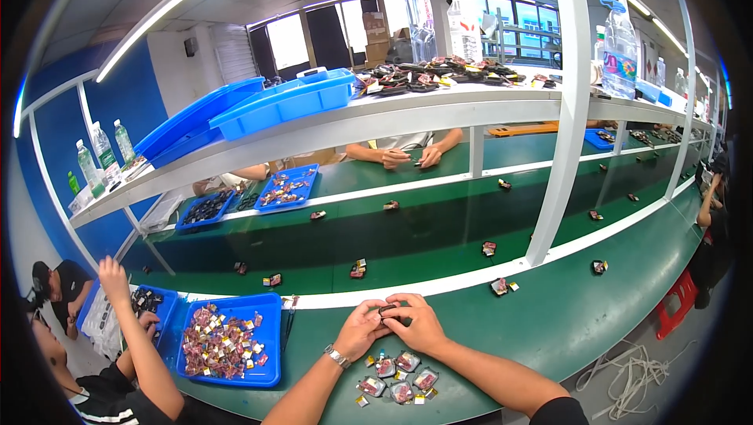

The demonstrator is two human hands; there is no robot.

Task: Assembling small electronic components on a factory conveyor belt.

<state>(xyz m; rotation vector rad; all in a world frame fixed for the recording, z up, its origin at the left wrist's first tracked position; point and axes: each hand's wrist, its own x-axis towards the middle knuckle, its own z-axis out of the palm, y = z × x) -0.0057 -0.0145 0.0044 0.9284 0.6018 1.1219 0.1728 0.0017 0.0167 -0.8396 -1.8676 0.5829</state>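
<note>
My left hand [357,332], with a metal watch on its wrist, and my right hand [421,324] meet over the near edge of the green bench. Between their fingertips is a small dark plastic casing [387,310], partly covered by the fingers. Both hands are closed on it. Right below them lies a cluster of small electronic assemblies [401,392], with clear-grey housings, reddish parts and yellow-silver tabs. Left of my hands stands a blue tray [278,346] heaped with loose reddish and yellow-silver parts.
A white upright post [563,111] and an overhead shelf [392,123] rise beyond the bench. Small assemblies sit spaced along the green belt [423,256]. A co-worker's raised arm [129,319] is at the left, beside another blue tray [169,307]. Another person's hands [408,159] work across the belt.
</note>
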